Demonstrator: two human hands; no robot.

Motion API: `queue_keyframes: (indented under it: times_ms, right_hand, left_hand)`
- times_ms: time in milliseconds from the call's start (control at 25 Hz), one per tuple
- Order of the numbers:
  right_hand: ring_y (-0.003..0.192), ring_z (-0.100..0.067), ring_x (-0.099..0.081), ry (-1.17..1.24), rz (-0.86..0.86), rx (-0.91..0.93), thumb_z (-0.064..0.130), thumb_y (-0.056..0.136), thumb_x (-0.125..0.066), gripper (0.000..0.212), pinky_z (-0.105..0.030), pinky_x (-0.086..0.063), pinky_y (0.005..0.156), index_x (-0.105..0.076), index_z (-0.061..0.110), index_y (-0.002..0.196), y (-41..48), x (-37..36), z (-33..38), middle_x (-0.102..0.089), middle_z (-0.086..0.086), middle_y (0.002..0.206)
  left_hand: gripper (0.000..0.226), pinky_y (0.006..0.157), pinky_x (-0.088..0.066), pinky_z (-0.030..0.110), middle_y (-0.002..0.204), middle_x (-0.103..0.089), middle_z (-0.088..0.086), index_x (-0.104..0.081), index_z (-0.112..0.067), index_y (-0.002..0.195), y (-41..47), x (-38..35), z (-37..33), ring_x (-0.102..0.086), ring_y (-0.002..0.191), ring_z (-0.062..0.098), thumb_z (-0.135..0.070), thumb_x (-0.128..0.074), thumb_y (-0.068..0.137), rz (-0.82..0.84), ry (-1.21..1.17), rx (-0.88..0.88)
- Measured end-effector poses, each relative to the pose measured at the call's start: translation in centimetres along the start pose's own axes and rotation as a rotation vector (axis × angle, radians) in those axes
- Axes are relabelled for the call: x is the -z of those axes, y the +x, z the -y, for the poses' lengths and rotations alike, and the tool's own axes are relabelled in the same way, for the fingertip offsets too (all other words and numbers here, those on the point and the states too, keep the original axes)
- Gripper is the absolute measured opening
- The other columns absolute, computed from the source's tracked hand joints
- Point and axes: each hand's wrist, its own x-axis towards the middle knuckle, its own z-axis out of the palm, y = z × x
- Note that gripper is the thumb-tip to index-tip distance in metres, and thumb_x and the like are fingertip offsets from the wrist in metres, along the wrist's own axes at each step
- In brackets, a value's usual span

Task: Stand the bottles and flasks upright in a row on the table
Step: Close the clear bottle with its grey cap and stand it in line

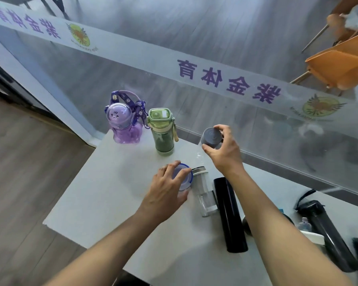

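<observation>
Purple bottle and green bottle already stand upright, side by side at the far edge of the worktop. Row-building in hand. Right hand holds a grey-capped clear bottle just right of the green one, fingers curled round the cap, pinching it. Left hand covers a blue-rimmed lid, fingers wrapped over it; container beneath is mostly hidden, probably a clear bottle. Glass flask and black flask lie flat near the wrists. Next: seat the grey-capped bottle in line, release, then lift the lying flasks.
</observation>
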Motion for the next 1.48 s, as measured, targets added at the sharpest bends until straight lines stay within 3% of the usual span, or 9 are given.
queue_keyframes:
  times_ms: [160, 280, 440, 720, 1000, 1120, 1240, 1360, 1480]
  right_hand:
    - [0.099, -0.017, -0.059, -0.006, 0.043, -0.001, 0.022, 0.075, -0.084, 0.059, -0.024, -0.044, 0.082, -0.052, 0.023, 0.125, 0.3, -0.6, -1.0, -0.063, 0.001, 0.113]
    - [0.103, -0.019, -0.060, 0.001, 0.057, -0.051, 0.022, 0.075, -0.083, 0.059, -0.033, -0.050, 0.090, -0.051, 0.028, 0.124, 0.1, -1.2, -1.2, -0.063, 0.001, 0.115]
    - [0.103, -0.018, -0.059, -0.007, 0.052, -0.049, 0.022, 0.075, -0.084, 0.060, -0.032, -0.051, 0.090, -0.051, 0.028, 0.124, 0.6, -1.9, -0.8, -0.063, -0.001, 0.116]
    - [0.102, -0.017, -0.058, -0.006, 0.063, -0.040, 0.020, 0.075, -0.084, 0.062, -0.031, -0.051, 0.089, -0.050, 0.028, 0.126, 1.1, -3.2, 0.1, -0.061, 0.001, 0.115]
    - [0.105, -0.019, -0.062, -0.033, 0.077, -0.138, 0.022, 0.075, -0.084, 0.055, -0.034, -0.051, 0.089, -0.050, 0.032, 0.117, 0.6, -3.9, -1.0, -0.064, 0.004, 0.110]
    - [0.103, -0.016, -0.063, -0.006, 0.079, -0.184, 0.023, 0.076, -0.084, 0.053, -0.032, -0.051, 0.087, -0.049, 0.036, 0.114, 0.6, -4.2, -0.9, -0.066, 0.007, 0.107]
    - [0.105, -0.016, -0.063, 0.013, 0.117, -0.184, 0.021, 0.078, -0.083, 0.055, -0.030, -0.050, 0.088, -0.047, 0.038, 0.115, 1.2, -4.8, -0.2, -0.066, 0.006, 0.111]
    - [0.108, -0.016, -0.062, 0.009, 0.137, -0.191, 0.020, 0.079, -0.083, 0.056, -0.028, -0.047, 0.088, -0.047, 0.036, 0.120, 1.4, -5.3, 0.2, -0.065, 0.004, 0.114]
    - [0.109, -0.016, -0.062, 0.010, 0.141, -0.176, 0.020, 0.080, -0.083, 0.056, -0.029, -0.048, 0.088, -0.048, 0.035, 0.122, 1.5, -5.8, 0.6, -0.065, 0.003, 0.115]
  left_hand:
    - [0.058, 0.099, -0.045, 0.039, 0.145, -0.040, 0.003, -0.047, -0.030, 0.132, 0.2, -0.6, 0.1, -0.045, 0.118, 0.029, -0.025, -0.068, 0.078, -0.015, -0.013, 0.013]
    - [0.059, 0.101, -0.042, 0.034, 0.145, -0.040, 0.001, -0.048, -0.030, 0.134, 0.2, -0.5, 0.0, -0.043, 0.119, 0.027, -0.025, -0.068, 0.078, -0.015, -0.021, 0.020]
    - [0.060, 0.102, -0.042, 0.034, 0.146, -0.038, 0.001, -0.047, -0.031, 0.134, 0.1, -0.5, 0.2, -0.042, 0.120, 0.027, -0.024, -0.069, 0.079, -0.019, -0.048, 0.014]
    - [0.050, 0.099, -0.045, 0.041, 0.147, -0.037, -0.001, -0.044, -0.032, 0.136, 0.3, 0.8, 0.6, -0.042, 0.123, 0.025, -0.045, -0.056, 0.089, -0.005, -0.065, -0.036]
    - [0.055, 0.101, -0.039, 0.044, 0.142, -0.045, 0.010, -0.051, -0.025, 0.135, 7.8, 6.6, 3.6, -0.042, 0.127, 0.032, -0.029, -0.067, 0.082, -0.372, 0.154, -0.032]
    - [0.076, 0.101, -0.040, 0.050, 0.150, -0.036, 0.013, -0.044, -0.031, 0.141, 11.3, 7.6, 5.3, -0.035, 0.134, 0.038, -0.034, -0.076, 0.073, -0.268, 0.197, 0.083]
    - [0.080, 0.099, -0.043, 0.051, 0.151, -0.031, 0.012, -0.037, -0.036, 0.146, 12.8, 7.4, 6.8, -0.034, 0.132, 0.039, -0.026, -0.076, 0.077, -0.112, 0.121, 0.143]
    - [0.078, 0.091, -0.049, 0.047, 0.141, -0.036, 0.013, -0.039, -0.034, 0.144, 12.9, 7.0, 7.1, -0.047, 0.112, 0.037, -0.011, -0.074, 0.078, -0.103, -0.007, 0.122]
    - [0.077, 0.089, -0.051, 0.048, 0.137, -0.037, 0.013, -0.040, -0.033, 0.143, 12.8, 6.7, 7.4, -0.048, 0.110, 0.037, -0.010, -0.075, 0.078, -0.132, -0.039, 0.100]
